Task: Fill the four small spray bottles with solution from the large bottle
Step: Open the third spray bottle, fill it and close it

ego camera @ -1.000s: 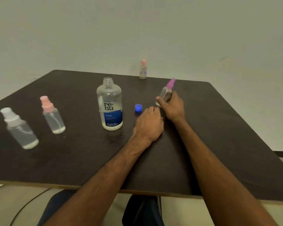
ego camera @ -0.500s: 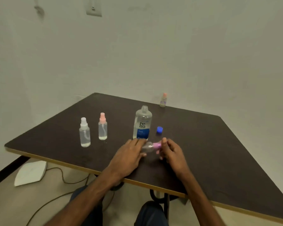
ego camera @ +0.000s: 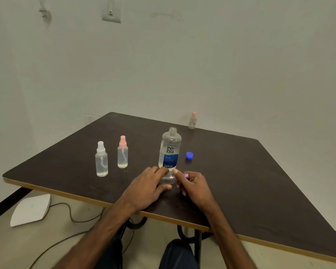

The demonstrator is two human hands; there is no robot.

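A dark brown table [ego camera: 241, 181] stands against a pale wall. The left hand [ego camera: 145, 189] and the right hand [ego camera: 194, 188] meet low over the table's near middle, just in front of the large bottle [ego camera: 170, 150].

The large bottle stands upright with its neck uncapped. It has a blue label and is partly filled with clear liquid.

The left hand's fingers wrap the clear body of the purple-topped spray bottle [ego camera: 168, 179], which lies roughly level between the two hands. The right hand's thumb and fingers pinch its purple top [ego camera: 186, 176].

To the left, a white-topped spray bottle [ego camera: 101, 160] and a pink-topped spray bottle [ego camera: 122, 152] stand upright beside each other, both capped and holding liquid. A fourth small spray bottle [ego camera: 192, 121] with a pink top stands at the far edge.

The blue cap [ego camera: 189, 155] sits on the table just right of the large bottle.
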